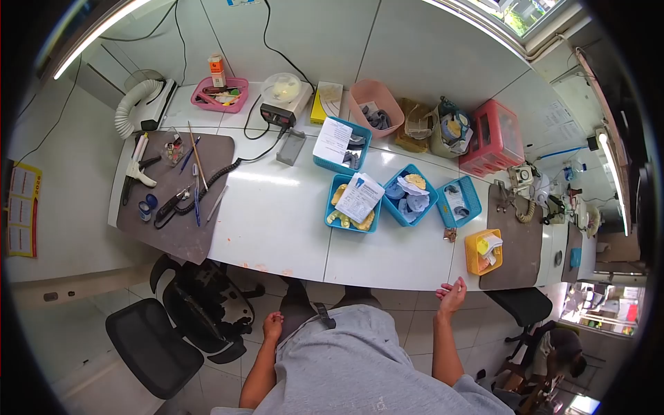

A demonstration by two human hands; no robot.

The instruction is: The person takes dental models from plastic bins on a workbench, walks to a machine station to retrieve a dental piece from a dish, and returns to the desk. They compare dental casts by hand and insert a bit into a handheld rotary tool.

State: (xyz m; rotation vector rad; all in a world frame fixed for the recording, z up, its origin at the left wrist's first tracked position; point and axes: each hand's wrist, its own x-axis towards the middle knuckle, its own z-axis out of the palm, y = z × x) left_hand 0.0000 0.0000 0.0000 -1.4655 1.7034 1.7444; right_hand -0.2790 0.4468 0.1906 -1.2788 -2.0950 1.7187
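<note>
My left hand hangs beside my hip with its fingers curled in, and nothing shows in it. Near the front edge of the white bench, my right hand is held palm up, fingers apart, touching nothing. Closest to it is a yellow basket with papers and an orange piece inside. Farther in stand blue baskets: one holds yellowish dental casts under a printed slip, another holds bluish and cream casts with paper, and a third contains a small packet.
A brown mat at left carries a handpiece, pens and blue tape. Along the wall stand a pink tray, a control box, a pink bin and red drawers. Chairs are at left; another person sits lower right.
</note>
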